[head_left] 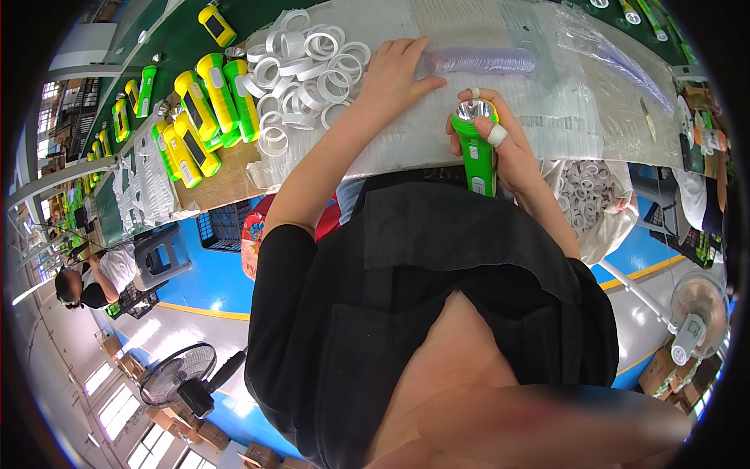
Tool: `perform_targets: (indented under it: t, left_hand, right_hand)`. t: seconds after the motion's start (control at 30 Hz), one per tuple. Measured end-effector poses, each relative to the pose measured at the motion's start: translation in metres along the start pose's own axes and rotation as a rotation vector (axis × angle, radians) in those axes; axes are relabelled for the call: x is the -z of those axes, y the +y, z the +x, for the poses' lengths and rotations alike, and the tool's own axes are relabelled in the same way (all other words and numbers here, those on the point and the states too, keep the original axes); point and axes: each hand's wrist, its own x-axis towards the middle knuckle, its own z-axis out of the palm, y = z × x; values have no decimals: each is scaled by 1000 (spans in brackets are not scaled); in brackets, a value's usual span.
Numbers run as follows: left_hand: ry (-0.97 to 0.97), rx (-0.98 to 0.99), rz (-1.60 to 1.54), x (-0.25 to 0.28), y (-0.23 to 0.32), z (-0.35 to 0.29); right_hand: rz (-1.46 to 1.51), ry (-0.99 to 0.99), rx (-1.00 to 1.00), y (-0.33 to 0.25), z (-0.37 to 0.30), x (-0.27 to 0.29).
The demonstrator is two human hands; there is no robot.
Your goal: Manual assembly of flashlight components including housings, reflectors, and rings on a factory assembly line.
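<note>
My right hand (pixel 512 144) grips a green flashlight (pixel 478 156) in front of my body, its silver reflector head facing up. White bands wrap the thumb and a finger of that hand. My left hand (pixel 394 78) is over the table with fingers stretched and thumb apart, at the left end of a row of thin clear discs (pixel 484 61) in a plastic sleeve. Whether its fingertips touch the discs I cannot tell. Beside my left forearm lies a heap of white plastic rings (pixel 305 70).
Several yellow and green flashlights (pixel 207 102) lie at the table's left. Another clear sleeve (pixel 637 74) rests at the right, near a thin blade-like tool (pixel 648 117). A bag of white rings (pixel 586 195) hangs below the right edge. A fan (pixel 183 375) stands behind me.
</note>
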Motion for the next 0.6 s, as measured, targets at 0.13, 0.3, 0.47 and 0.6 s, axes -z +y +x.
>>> perform_targets:
  t: [0.13,0.3,0.47,0.6]
  left_hand:
    - [-22,11,-91,-4,-7,0]
    - [79,7,-208,10,-4,1]
    - [103,-206,-508,57,49,-13]
    - [86,-272,-379,56,52,-30]
  right_hand:
    - [-7,28,6,-1,-2,0]
    - [-17,15,47,-1,2,1]
    - [19,-56,62,-3,8,-5]
    - [12,-90,29,-5,11,-14]
